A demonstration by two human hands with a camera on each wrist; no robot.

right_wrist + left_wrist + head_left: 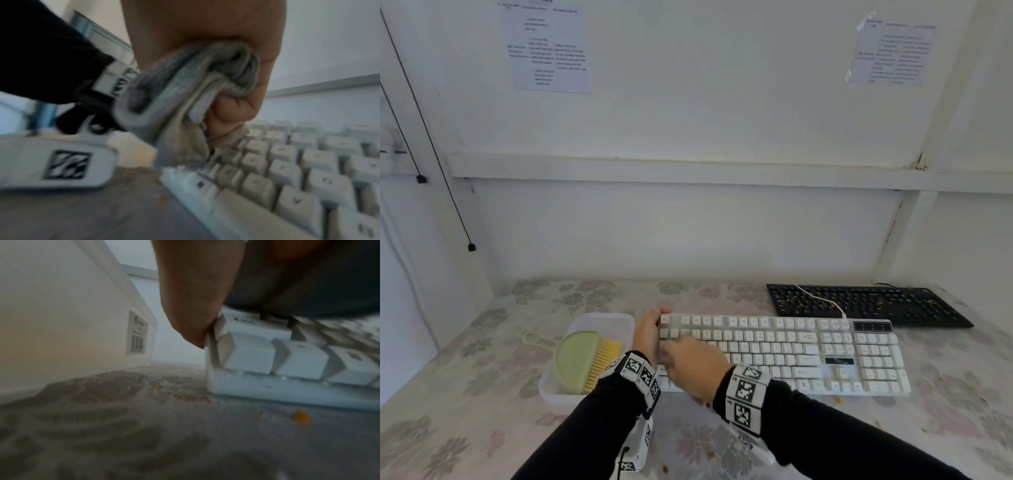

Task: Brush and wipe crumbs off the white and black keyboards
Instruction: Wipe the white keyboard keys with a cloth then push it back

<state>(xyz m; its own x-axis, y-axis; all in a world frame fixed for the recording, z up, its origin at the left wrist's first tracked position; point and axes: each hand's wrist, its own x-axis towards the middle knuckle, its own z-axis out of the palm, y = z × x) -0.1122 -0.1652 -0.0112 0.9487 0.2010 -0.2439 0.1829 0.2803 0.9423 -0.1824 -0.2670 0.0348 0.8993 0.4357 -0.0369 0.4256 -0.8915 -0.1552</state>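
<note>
The white keyboard [808, 353] lies across the flowered table, and the black keyboard [866, 303], speckled with orange crumbs, lies behind it at the right. My left hand [649, 334] grips the white keyboard's left end [211, 363], thumb against the edge and fingers on top. My right hand [695, 368] holds a bunched grey cloth [185, 100] over the white keys [287, 175] at the left part of the board. Orange crumbs [299, 417] lie on the table by the keyboard's front left corner.
A translucent plastic tub [558, 394] stands left of the white keyboard and holds a green brush with yellow bristles [585, 359]. The tub's wall [61, 321] is close beside my left hand. A white cable [822, 299] crosses the black keyboard. The wall stands right behind the table.
</note>
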